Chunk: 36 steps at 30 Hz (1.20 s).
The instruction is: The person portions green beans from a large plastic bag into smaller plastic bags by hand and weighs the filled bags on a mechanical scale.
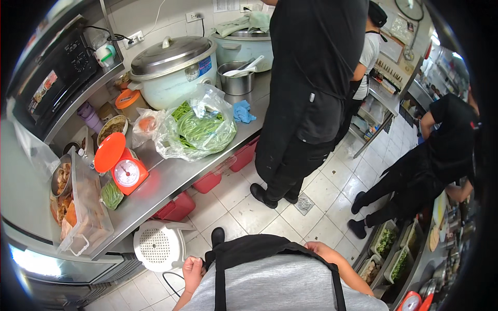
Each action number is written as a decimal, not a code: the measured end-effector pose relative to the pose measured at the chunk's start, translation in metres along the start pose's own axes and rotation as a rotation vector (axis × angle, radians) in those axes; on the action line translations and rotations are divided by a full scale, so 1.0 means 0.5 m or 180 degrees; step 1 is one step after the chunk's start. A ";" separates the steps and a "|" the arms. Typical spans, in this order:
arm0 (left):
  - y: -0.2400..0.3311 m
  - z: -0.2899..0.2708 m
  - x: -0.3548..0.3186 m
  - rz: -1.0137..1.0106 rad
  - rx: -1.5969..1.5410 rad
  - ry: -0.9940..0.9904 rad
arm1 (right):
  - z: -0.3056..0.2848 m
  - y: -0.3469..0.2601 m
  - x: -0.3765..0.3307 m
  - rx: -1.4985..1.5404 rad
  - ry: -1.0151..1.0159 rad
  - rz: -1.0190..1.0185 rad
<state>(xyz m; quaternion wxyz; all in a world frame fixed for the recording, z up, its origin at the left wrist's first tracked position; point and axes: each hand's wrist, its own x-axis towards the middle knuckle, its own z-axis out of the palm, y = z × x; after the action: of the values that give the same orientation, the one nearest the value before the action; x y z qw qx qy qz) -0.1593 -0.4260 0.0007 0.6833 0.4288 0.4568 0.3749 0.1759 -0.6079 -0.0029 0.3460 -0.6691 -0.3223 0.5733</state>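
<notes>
I wear a black apron (pixel 249 249) over a grey shirt, and its cloth bunches out in front of me. My left hand (pixel 193 270) is closed in a fist beside the apron's left edge; what it holds, if anything, is hidden. At the apron's right edge, my right hand (pixel 319 250) has its fingers curled against the black cloth, pinching it. A white plastic stool (pixel 158 245) stands near my left hand, with a black shoe (pixel 218 236) just past the apron.
The steel counter (pixel 192 171) holds a bag of green beans (pixel 199 127), a red scale (pixel 128 173), a clear bin (pixel 91 223) and a large cooker (pixel 174 72). A person in black (pixel 311 93) stands ahead; another (pixel 436 150) bends at right beside food trays (pixel 385 241). A floor drain (pixel 304 204) lies ahead.
</notes>
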 end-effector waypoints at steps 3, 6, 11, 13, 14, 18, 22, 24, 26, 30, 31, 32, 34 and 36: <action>0.047 0.010 0.005 0.0015 -0.0287 0.0002 | -0.007 0.026 -0.029 -0.0036 -0.0124 0.0410; 0.097 0.016 0.012 0.0139 -0.0597 -0.0011 | -0.001 0.011 -0.056 0.0061 -0.0168 0.0826; 0.154 0.014 0.024 0.0571 -0.0749 -0.0144 | -0.001 0.020 -0.086 -0.0156 -0.0468 0.0608; 0.178 0.022 0.030 0.0725 -0.0746 -0.0263 | -0.006 0.104 -0.077 -0.0442 -0.1074 -0.0114; 0.187 0.028 0.032 0.0717 -0.0756 -0.0271 | -0.013 0.118 -0.077 -0.0445 -0.1063 -0.0105; 0.221 0.050 0.037 0.1046 -0.0809 -0.0537 | -0.026 0.131 -0.070 -0.0558 -0.1275 0.0017; 0.254 0.074 0.043 0.1247 -0.0937 -0.0848 | -0.033 0.124 -0.073 -0.0656 -0.1421 0.0172; 0.269 0.085 0.047 0.1511 -0.0630 -0.0972 | -0.037 0.119 -0.073 -0.0713 -0.1486 0.0243; 0.279 0.085 0.048 0.1555 -0.0668 -0.1037 | -0.043 0.119 -0.068 -0.0773 -0.1586 0.0289; 0.314 0.121 0.053 0.1706 -0.0879 -0.1266 | -0.072 0.114 -0.048 -0.1424 -0.1109 0.0605; 0.325 0.128 0.056 0.1813 -0.0854 -0.1366 | -0.077 0.090 -0.030 -0.1490 -0.0892 0.0349; 0.336 0.135 0.061 0.1919 -0.0859 -0.1486 | -0.077 0.054 -0.012 -0.1568 -0.0643 0.0108; 0.350 0.165 0.080 0.2012 -0.0900 -0.1641 | -0.072 -0.044 0.026 -0.1880 -0.0577 -0.0041; 0.366 0.208 0.103 0.2263 -0.0751 -0.2009 | -0.042 -0.131 0.066 -0.1831 -0.0363 -0.0533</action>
<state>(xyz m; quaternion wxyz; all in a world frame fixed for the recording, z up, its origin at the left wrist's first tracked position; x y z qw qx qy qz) -0.0674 -0.3405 0.1773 0.6620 0.5706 0.0070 0.4859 0.1991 -0.5464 0.0361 0.1697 -0.6775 -0.5443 0.4646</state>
